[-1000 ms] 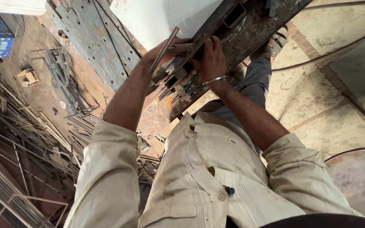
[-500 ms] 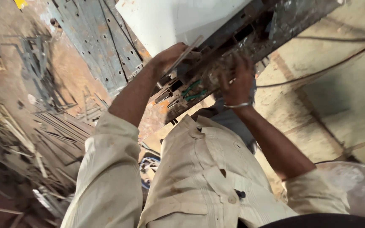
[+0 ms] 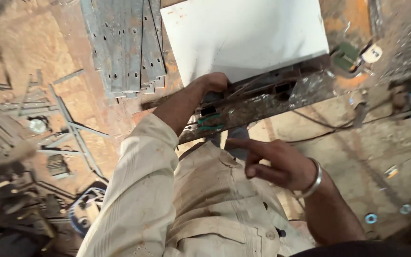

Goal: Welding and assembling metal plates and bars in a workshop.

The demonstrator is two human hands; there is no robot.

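My left hand (image 3: 213, 82) is wedged at the near end of the rusty steel frame (image 3: 262, 102), with the white panel (image 3: 243, 38) just above it closing off that side. My right hand (image 3: 277, 164) hangs free below the frame, with open dusty floor (image 3: 372, 157) to its right, crossed only by a thin cable (image 3: 329, 127). Left of my left hand, stacked perforated steel strips (image 3: 124, 43) block the way.
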